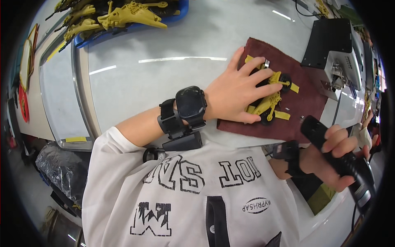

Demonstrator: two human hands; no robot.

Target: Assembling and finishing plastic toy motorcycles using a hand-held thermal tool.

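My left hand [242, 92] lies spread over a yellow and black toy vehicle [269, 101], its fingers apart across the top and the thumb at the near side. Yellow tabs and black wheels stick out from beneath it to the right; much of the middle is hidden. Under the toy is a dark red cloth [300, 111]. My right hand [335, 152] is wrapped around a black electric screwdriver [316, 131]. Its tip points up and left over the cloth's near right edge, apart from the toy.
A blue tray [181, 12] at the far left carries several similar yellow and black parts. On the right stands a black and white box-shaped machine [329, 41] with a metal mechanism. A metal-rimmed panel [61, 90] lies left. A plastic-wrapped bundle [61, 168] sits below it.
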